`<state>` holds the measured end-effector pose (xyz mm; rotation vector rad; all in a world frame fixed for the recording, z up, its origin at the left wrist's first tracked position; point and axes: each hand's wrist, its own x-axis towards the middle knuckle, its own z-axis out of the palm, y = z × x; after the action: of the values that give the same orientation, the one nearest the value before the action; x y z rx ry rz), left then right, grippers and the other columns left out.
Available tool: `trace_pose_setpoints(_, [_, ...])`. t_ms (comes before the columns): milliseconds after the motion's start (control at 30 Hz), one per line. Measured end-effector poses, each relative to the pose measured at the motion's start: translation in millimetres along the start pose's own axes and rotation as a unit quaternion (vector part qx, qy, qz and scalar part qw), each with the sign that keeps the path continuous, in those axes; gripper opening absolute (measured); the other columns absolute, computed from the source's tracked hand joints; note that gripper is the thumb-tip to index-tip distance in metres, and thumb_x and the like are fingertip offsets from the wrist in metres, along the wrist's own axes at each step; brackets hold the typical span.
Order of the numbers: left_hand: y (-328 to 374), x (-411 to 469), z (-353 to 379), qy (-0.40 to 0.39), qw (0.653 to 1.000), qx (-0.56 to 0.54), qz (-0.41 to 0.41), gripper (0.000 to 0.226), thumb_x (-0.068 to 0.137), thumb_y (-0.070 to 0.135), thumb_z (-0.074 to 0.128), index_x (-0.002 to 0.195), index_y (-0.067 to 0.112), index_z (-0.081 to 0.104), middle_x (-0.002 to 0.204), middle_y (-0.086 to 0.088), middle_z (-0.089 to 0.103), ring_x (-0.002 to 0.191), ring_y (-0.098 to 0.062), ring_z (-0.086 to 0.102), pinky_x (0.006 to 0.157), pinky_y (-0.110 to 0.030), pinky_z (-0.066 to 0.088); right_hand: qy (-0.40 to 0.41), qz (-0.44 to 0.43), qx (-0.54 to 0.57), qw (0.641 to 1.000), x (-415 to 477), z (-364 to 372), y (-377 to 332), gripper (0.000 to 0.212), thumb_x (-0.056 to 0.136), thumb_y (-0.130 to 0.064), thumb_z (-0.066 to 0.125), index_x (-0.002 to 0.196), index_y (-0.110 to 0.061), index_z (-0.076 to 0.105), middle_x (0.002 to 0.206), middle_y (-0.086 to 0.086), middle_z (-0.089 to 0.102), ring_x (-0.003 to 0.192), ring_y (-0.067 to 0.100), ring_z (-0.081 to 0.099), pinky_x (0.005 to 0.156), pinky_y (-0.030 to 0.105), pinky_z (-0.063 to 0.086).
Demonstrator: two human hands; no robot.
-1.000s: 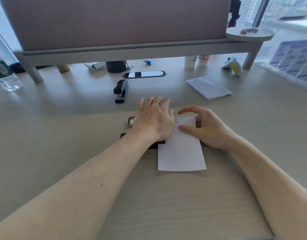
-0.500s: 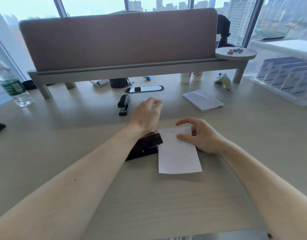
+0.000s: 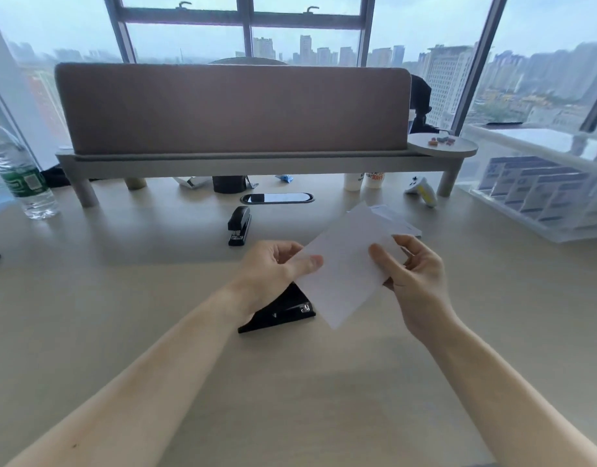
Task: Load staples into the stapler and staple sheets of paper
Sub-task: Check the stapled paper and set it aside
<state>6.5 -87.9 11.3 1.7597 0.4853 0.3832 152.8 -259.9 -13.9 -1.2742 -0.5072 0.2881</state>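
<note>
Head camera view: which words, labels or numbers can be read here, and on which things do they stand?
No text is readable.
Water bottle label: green print, blurred.
White cup: orange print, blurred.
Blue cards: print too small.
Held paper: shown side blank.

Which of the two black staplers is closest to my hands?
The near stapler, just below the left hand holding paper; the far stapler sits alone farther back.
</note>
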Motion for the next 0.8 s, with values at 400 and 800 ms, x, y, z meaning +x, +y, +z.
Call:
trace_pose_setpoints(400, [-27, -23, -45, 0.009, 0.990, 0.087, 0.114, 0.012, 0.094, 0.022, 0.077, 0.083, 0.018, 0.078, 0.079, -0.005, 0.079, 0.069, -0.017, 0.073, 0.062, -0.032, 0.054, -0.161, -0.054, -0.207, 0.964, -11, 33, 1, 0.014, 0.092, -0.010, 0.078, 0.086, -0.022, 0.076, 0.069, -0.009, 0.074, 0.063, 0.010, 0.067, 0.064, 0.031, 0.054])
trace_pose_setpoints(800, [-37, -29, -58, 0.213, 0.939, 0.047, 0.267, 0.049, 0.082, -0.020, 0.066, 0.089, 0.026, 0.083, 0.107, 0.011, 0.078, 0.060, -0.007, 0.065, 0.055, -0.022, 0.052, -0.059, -0.330, -0.275, 0.901, -17, 57, 3, 0.020, 0.082, -0.007, 0.083, 0.086, -0.027, 0.081, 0.099, -0.007, 0.072, 0.096, 0.012, 0.065, 0.086, 0.016, 0.045])
